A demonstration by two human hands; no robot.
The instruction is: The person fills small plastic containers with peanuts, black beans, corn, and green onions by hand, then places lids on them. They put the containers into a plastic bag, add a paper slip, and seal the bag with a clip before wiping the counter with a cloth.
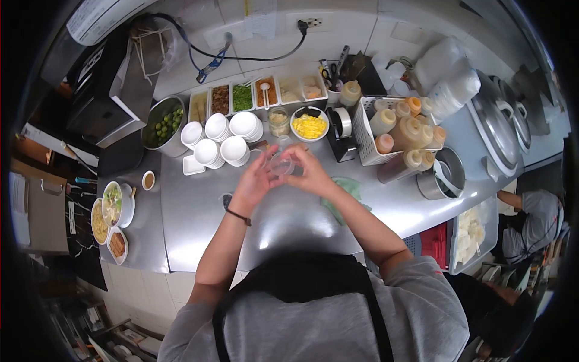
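Note:
Over the steel counter [199,232], both hands are closed around a small clear plastic cup [281,165]. My left hand [258,180], with a dark band at its wrist, grips the cup from the left. From the other side, my right hand [309,169] has its thumb and fingers on it. Just beyond the hands stand a small glass jar [279,122] and a white bowl of yellow shreds with dark strips [310,125]. Stacks of small white dishes [234,150] sit to the left of the jar. A green cloth [342,199] lies under my right forearm.
Topping containers [243,98] line the wall. A pot of green citrus fruit [167,127] stands left, with filled bowls [113,203] nearer the counter's left end. To the right are a basket of sauce bottles [405,128], a metal pot [442,175] and another person [531,226].

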